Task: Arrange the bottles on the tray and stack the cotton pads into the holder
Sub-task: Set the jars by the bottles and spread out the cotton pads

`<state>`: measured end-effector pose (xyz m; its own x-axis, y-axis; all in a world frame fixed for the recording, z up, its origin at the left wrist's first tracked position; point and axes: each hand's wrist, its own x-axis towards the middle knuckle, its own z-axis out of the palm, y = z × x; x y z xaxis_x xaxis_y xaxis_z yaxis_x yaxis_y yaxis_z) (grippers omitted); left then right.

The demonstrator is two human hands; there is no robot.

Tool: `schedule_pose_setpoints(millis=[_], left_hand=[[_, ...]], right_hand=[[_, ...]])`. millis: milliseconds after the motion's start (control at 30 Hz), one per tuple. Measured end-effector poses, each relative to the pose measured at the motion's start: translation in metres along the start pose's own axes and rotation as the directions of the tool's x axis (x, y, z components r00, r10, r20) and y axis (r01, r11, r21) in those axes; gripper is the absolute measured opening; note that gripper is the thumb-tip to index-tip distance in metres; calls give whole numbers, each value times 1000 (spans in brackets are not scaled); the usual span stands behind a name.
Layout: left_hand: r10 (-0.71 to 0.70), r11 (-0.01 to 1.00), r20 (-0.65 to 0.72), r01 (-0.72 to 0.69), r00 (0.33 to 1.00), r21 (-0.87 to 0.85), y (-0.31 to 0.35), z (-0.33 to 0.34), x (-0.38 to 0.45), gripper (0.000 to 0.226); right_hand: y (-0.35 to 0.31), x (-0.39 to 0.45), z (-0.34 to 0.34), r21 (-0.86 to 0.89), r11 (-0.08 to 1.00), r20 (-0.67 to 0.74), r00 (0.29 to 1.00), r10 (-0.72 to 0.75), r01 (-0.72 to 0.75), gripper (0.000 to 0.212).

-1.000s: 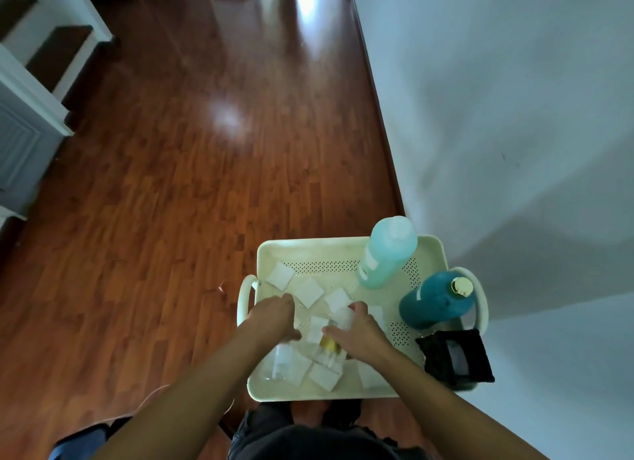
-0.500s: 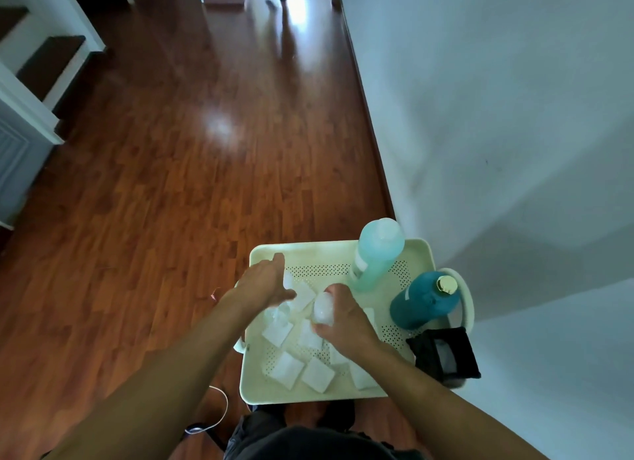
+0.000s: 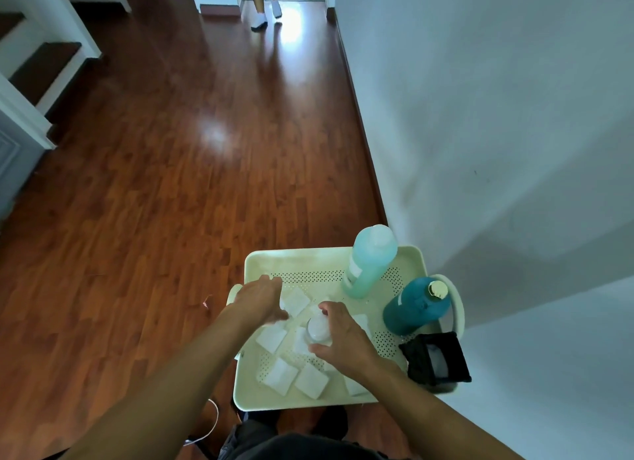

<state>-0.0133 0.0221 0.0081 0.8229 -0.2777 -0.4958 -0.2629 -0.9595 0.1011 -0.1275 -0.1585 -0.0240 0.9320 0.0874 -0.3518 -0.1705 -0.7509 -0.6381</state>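
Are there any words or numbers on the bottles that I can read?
No text can be read.
Light green bottle: pale label near its base, too blurred to read.
Dark teal bottle: small pale mark on its side, too small to read.
Small clear bottle in the right hand: no text shows.

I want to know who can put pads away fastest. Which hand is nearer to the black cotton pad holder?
Right. The right hand grips a small clear bottle mid-tray, just left of the black cotton pad holder. The left hand hovers farther left, near the tray's left edge.
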Motion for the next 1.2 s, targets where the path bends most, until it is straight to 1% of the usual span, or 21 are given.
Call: schedule_pose_setpoints(millis=[167,267,400,467,567,700,767,800,867,933,1033,1100,1200], left_hand=[[14,999,-4,-13,1000,48,3,2,-1,65],[34,995,-10,-33,999,92,4,0,-3,69],[72,996,-85,-67,994,61,12,-15,-3,76],[137,991,-126,-136,983,9,21,-29,-1,74],[241,953,-195,-270,951,-136,41,-55,3,72],[382,875,-308,-448,871,-182,81,-89,6,87],[430,838,-333,-508,839,-197,99,-101,7,93],[446,828,-333,-524,831,-199,106,-104,7,94],[475,823,-317,-541,821,-170,119,-108,8,90],[487,830,-294,-540,822,-137,126,-107,9,82],[461,837,-305,-523,833,-162,129,-101,10,72],[443,844,-311,-508,841,-172,129,-101,10,71],[422,848,-307,-491,853,-199,131,-101,9,69]], right_hand=[[6,-8,-8,-43,998,-19,999,-47,46,63],[9,-16,-18,-70,995,-24,997,-77,75,60],[11,-32,-44,-65,995,-83,993,-83,78,54],[12,-44,-61,-69,993,-124,987,-100,92,48],[13,-64,-89,-101,989,-225,966,-128,107,41],[10,-91,-126,-127,989,-374,921,-113,70,37],[8,-100,-143,-171,983,-438,888,-141,71,37],[7,-103,-149,-196,978,-467,870,-156,70,40],[9,-103,-160,-206,978,-517,844,-142,38,53],[15,-98,-164,-204,979,-529,841,-112,2,69],[34,-86,-157,-240,970,-455,888,-67,-49,84],[49,-79,-148,-231,970,-395,918,-23,-75,86],[68,-69,-137,-169,985,-367,930,-31,-33,87]])
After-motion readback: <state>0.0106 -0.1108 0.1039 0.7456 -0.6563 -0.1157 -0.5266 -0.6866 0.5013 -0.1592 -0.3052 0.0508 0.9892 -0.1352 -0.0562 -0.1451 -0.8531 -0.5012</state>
